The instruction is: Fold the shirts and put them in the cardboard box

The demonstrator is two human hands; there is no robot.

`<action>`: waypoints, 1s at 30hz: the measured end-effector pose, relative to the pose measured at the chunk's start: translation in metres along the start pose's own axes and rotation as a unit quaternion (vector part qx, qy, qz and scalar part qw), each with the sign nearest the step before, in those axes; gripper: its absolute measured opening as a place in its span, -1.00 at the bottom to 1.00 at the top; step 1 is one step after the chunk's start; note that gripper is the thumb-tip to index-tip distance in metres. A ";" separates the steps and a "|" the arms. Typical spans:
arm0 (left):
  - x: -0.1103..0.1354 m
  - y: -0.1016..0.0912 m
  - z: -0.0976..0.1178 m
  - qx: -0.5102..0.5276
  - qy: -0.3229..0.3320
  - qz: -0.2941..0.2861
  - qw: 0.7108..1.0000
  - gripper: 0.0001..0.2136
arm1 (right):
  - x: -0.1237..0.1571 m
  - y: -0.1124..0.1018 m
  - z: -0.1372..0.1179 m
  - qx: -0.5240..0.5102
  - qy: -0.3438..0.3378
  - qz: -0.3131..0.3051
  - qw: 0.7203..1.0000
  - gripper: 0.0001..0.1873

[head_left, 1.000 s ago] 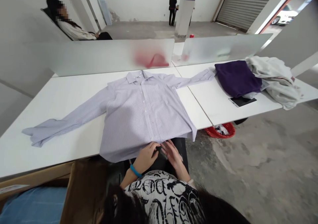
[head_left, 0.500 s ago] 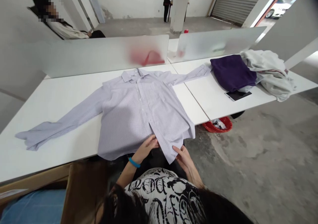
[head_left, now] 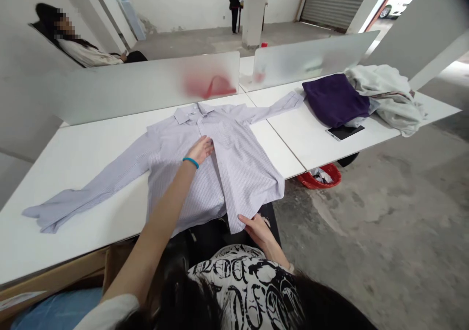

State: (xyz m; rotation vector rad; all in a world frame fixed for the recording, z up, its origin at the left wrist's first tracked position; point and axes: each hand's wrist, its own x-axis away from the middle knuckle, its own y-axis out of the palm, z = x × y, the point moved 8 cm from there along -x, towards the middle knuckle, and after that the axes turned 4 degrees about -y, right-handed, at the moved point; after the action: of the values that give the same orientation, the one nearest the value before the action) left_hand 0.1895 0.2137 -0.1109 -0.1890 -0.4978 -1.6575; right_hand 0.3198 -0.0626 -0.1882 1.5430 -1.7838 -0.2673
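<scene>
1. A pale lilac pinstriped shirt (head_left: 234,169) lies spread on the white worktop (head_left: 78,166), its collar (head_left: 188,113) pointing away from the person, toward a frosted partition (head_left: 120,93). The hem faces the person's lap, so the long axis of the body runs straight out from the person. One sleeve (head_left: 91,193) stretches left and down across the worktop; the other (head_left: 274,109) reaches up and right.
2. The left hand (head_left: 200,150), with a blue wristband (head_left: 190,162), rests open on the shirt's chest beside the button placket. Its fingers (head_left: 207,144) are slightly spread and hold nothing.
3. The right hand (head_left: 256,230) is at the hem, with its fingers (head_left: 245,219) against the lower corner of the front panel. I cannot tell whether they are gripping the cloth.
4. Compared with the earlier frame, the left hand has left the hem and reached up the shirt, with the arm now stretched out. The right hand stays at the hem.
5. Right of the shirt lie a folded purple garment (head_left: 335,100), a smartphone (head_left: 344,133), and a crumpled off-white garment (head_left: 384,98).
</scene>
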 end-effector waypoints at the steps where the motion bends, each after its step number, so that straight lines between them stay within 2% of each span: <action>1: -0.012 -0.001 0.002 -0.011 -0.014 0.001 1.000 -0.65 | 0.000 0.001 0.000 0.007 -0.007 0.007 1.000 -0.41; 5: -0.038 0.001 0.001 -0.025 -0.052 -0.025 0.998 -0.76 | 0.004 -0.003 -0.004 0.036 -0.029 0.044 0.998 -0.37; 10: -0.053 0.000 0.010 -0.019 -0.018 -0.024 0.999 -0.75 | 0.011 -0.009 0.001 0.053 -0.007 0.053 0.997 -0.40; 13: -0.069 -0.005 0.023 -0.031 0.016 -0.003 0.999 -0.68 | 0.016 -0.008 0.004 0.040 0.024 0.046 0.998 -0.36; 18: -0.100 -0.025 0.051 -0.086 0.083 0.061 0.991 -0.62 | 0.019 -0.002 -0.004 0.054 0.006 0.043 0.998 -0.35; 23: -0.129 -0.037 0.066 -0.153 0.104 0.088 0.979 -0.54 | 0.012 -0.008 -0.004 0.075 -0.042 0.116 0.990 -0.31; 30: -0.165 -0.057 0.086 -0.225 0.127 0.135 0.957 -0.45 | 0.009 -0.011 -0.008 0.239 -0.036 0.115 0.964 -0.24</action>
State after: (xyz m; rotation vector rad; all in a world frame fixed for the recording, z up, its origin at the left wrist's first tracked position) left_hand 0.1461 0.4031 -0.1129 -0.3558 0.1044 -1.4767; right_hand 0.3340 -0.0715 -0.1854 1.6366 -2.1725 0.2436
